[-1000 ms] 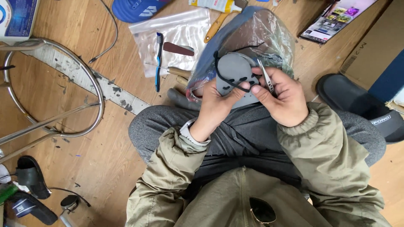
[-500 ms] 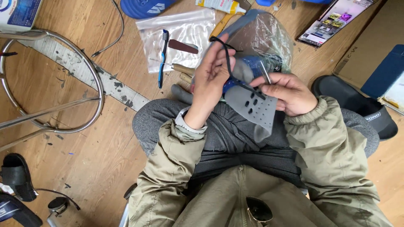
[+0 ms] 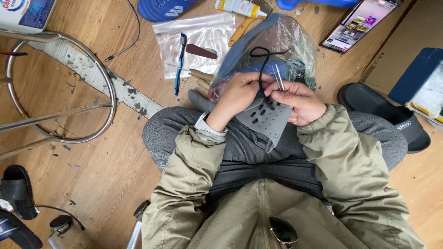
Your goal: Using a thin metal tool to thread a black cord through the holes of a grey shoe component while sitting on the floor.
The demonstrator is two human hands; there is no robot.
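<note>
Your left hand [image 3: 240, 92] is closed on the top edge of the grey perforated piece [image 3: 270, 121] over your lap, with black cord [image 3: 262, 64] looping above it. Your right hand [image 3: 295, 102] pinches a thin metal needle [image 3: 279, 77] just beside that piece. A plastic-wrapped shoe [image 3: 277, 41] lies just beyond it.

Lit phone screen [image 3: 356, 24] top right; white-blue box [image 3: 25, 14] top left.

Two hands, the left hand [image 3: 240, 94] and the right hand [image 3: 297, 101], meet on one grey perforated piece [image 3: 270, 122]. On the wooden floor [image 3: 92, 161]: one blue toothbrush [image 3: 178, 62], one clear plastic bag [image 3: 203, 37], one phone [image 3: 360, 23], one black slipper [image 3: 383, 115] at the right edge.
</note>
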